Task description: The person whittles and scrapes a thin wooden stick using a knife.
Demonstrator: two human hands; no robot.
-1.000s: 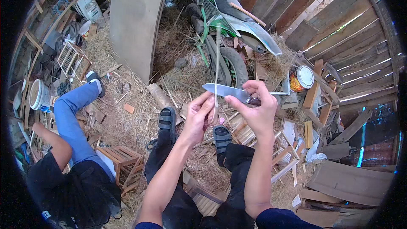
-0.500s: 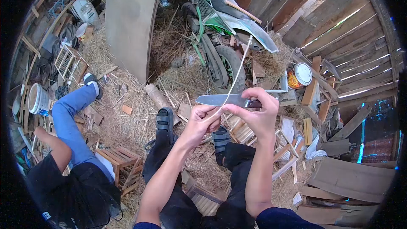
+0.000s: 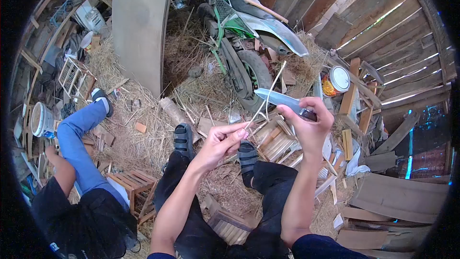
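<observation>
My left hand [image 3: 222, 146] is closed, pinching the lower end of a thin pale strip [image 3: 273, 84] between thumb and fingers. The strip rises up and to the right, with a small curl or split near its lower part. My right hand [image 3: 309, 122] is wrapped round the dark handle of a knife [image 3: 279, 99]. Its broad blade points left, and its tip lies close to the strip; whether they touch I cannot tell. Both hands are above my knees and sandals, in front of the straw-covered floor.
At the left sits a person [image 3: 86, 211] beside a slatted wooden stool [image 3: 135, 181]. A motorbike [image 3: 244, 24] stands ahead, right of a large board [image 3: 140, 29]. White buckets [image 3: 42, 120] and a lidded can [image 3: 336, 81] stand at the sides. Wood scraps lie on the right.
My right hand and the knife have moved right, away from my left hand, and the blade now tilts. The strip's free end is lower and shows a curl. The view has shifted slightly.
</observation>
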